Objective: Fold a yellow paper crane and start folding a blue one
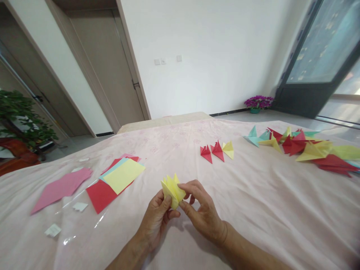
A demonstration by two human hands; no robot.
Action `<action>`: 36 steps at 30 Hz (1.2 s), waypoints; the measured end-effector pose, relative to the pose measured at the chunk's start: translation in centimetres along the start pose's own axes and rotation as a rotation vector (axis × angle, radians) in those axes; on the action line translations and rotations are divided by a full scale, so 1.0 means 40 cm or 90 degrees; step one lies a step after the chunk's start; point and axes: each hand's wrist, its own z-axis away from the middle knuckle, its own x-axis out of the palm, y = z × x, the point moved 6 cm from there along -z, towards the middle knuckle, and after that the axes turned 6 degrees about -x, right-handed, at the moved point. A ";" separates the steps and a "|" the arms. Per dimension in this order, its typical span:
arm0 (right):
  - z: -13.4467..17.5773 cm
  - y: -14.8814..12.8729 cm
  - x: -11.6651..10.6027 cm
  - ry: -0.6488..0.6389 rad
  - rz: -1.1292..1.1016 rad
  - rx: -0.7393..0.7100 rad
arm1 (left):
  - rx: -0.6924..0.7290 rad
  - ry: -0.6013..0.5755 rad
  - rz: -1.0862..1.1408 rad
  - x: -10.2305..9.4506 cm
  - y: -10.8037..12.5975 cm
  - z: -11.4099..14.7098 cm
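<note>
A partly folded piece of yellow origami paper [173,191] is held up between both hands, just above the cloth, its pointed tips upward. My left hand [157,213] grips its left side, the thumb pressed across the front. On the right side, my right hand [201,208] pinches the paper's edge between thumb and fingers. Beyond the hands stand two red folded paper cranes [217,150] and a yellow one [228,149] in a short row. Which inner layers are folded cannot be made out.
Flat sheets of coloured paper, with a yellow sheet [123,175] on top, lie to the left beside pink paper [63,187]. White scraps [52,230] and clear plastic are near them. A heap of folded paper pieces [315,150] spreads at the right. A pinkish cloth [253,210] covers the table.
</note>
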 end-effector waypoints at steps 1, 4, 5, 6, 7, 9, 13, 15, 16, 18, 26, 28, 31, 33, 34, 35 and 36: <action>-0.002 -0.001 -0.004 -0.004 0.005 -0.003 | 0.002 -0.005 -0.003 -0.001 0.002 0.000; -0.007 -0.003 -0.014 -0.013 0.007 -0.016 | -0.005 -0.020 -0.014 -0.008 0.004 -0.003; -0.009 -0.003 -0.016 -0.015 0.004 -0.026 | -0.011 -0.023 -0.017 -0.012 0.003 -0.004; -0.011 -0.002 -0.019 -0.017 0.001 -0.034 | -0.017 -0.023 -0.020 -0.017 0.002 -0.005; -0.013 -0.001 -0.022 -0.020 0.000 -0.040 | -0.025 -0.023 -0.023 -0.021 0.000 -0.006; -0.015 0.002 -0.026 -0.024 0.001 -0.042 | -0.041 -0.021 -0.025 -0.029 -0.003 -0.006; -0.019 0.007 -0.028 -0.048 0.003 -0.023 | -0.068 -0.022 -0.016 -0.031 -0.010 -0.006; -0.020 0.009 -0.026 -0.062 0.005 -0.005 | -0.072 -0.022 -0.014 -0.030 -0.011 -0.005; -0.020 0.010 -0.025 -0.068 0.008 0.005 | -0.071 -0.022 -0.014 -0.029 -0.012 -0.005; -0.022 0.014 -0.023 -0.075 0.017 0.024 | -0.071 -0.022 -0.013 -0.029 -0.014 -0.006; -0.029 0.022 -0.024 -0.036 0.086 0.053 | -0.085 -0.033 -0.022 -0.034 -0.029 -0.014; -0.028 0.021 -0.027 -0.020 0.116 0.059 | -0.087 -0.031 -0.024 -0.032 -0.030 -0.014; -0.026 0.018 -0.034 0.015 0.171 0.052 | -0.085 -0.030 -0.023 -0.026 -0.029 -0.012; -0.025 0.015 -0.034 0.027 0.202 0.046 | -0.084 -0.032 -0.022 -0.022 -0.029 -0.011; -0.024 0.015 -0.033 0.031 0.216 0.045 | -0.082 -0.033 -0.021 -0.020 -0.029 -0.011; -0.022 0.015 -0.031 0.034 0.226 0.046 | -0.080 -0.033 -0.019 -0.018 -0.029 -0.011; -0.020 0.014 -0.030 0.041 0.233 0.047 | -0.078 -0.033 -0.018 -0.016 -0.029 -0.010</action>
